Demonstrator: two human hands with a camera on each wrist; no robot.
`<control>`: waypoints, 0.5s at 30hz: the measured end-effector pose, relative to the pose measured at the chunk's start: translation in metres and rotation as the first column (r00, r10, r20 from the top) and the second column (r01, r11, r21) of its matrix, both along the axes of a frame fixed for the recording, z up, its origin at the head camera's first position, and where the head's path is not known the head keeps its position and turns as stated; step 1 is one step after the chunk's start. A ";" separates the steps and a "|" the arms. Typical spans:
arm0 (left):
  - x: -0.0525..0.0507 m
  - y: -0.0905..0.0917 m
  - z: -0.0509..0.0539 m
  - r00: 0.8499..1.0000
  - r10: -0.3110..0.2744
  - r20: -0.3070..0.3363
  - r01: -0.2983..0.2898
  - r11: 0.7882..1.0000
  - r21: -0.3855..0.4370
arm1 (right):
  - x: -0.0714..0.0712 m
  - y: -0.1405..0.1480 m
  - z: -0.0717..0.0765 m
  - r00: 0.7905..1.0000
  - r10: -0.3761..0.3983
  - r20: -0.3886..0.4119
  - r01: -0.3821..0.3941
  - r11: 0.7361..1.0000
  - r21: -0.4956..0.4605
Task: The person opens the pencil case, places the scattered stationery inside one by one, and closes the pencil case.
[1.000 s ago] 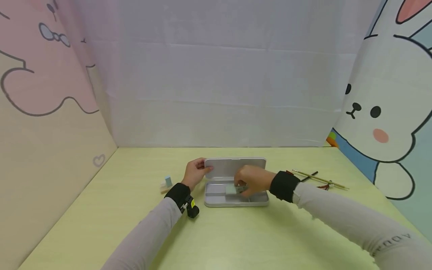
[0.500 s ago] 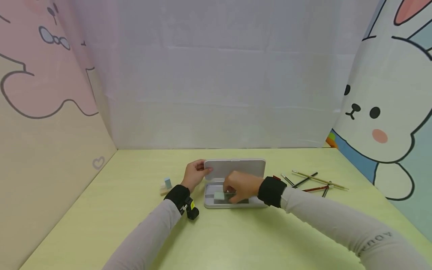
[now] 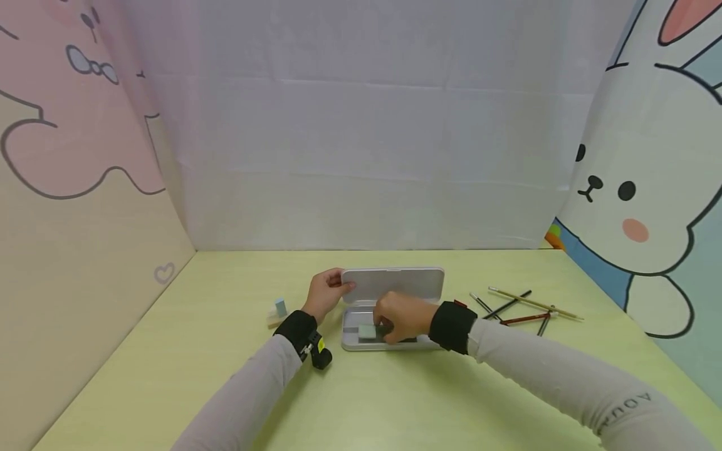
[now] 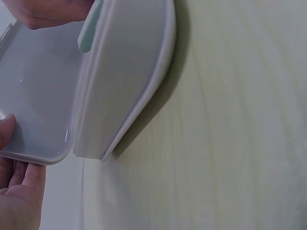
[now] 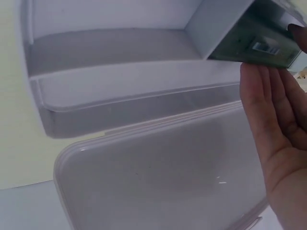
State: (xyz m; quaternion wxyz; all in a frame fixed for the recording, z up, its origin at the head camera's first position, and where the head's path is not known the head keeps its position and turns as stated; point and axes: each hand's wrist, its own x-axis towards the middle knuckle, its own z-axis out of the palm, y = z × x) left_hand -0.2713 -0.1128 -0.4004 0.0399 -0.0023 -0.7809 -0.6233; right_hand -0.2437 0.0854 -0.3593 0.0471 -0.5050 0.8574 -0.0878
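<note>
A pale grey pencil case [image 3: 351, 343] lies on the table with its lid [image 3: 395, 283] raised. My left hand [image 3: 325, 293] holds the lid's left edge, thumb on the inner face and fingers behind, as the left wrist view also shows. Over the front compartment, my right hand [image 3: 405, 316] pinches a green eraser [image 3: 367, 332]. In the right wrist view the eraser [image 5: 256, 40] shows a barcode label and sits between thumb and fingers beside a divider. Part of it is hidden by the hand; whether it touches the bottom I cannot tell.
Several pencils lie crossed at the right, among them a yellow pencil [image 3: 533, 303], a black pencil [image 3: 510, 304] and a red pencil [image 3: 524, 319]. Left of my left hand stands a small light blue block [image 3: 281, 306] by a tan piece [image 3: 275, 321].
My right hand has shifted left and slightly lower with the eraser, mostly in the first half second. The pencils at the right have come into fuller view. My left hand stays on the lid.
</note>
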 end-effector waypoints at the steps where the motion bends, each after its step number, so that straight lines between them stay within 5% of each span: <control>1: 0.000 0.000 0.000 1.000 0.001 -0.001 -0.001 1.000 -0.001 | 0.000 0.000 -0.001 1.000 -0.002 -0.001 0.002 1.000 -0.002; 15: -0.002 -0.002 -0.002 1.000 0.002 0.003 -0.002 1.000 0.006 | 0.004 -0.002 0.004 0.999 -0.040 0.016 0.040 0.999 0.004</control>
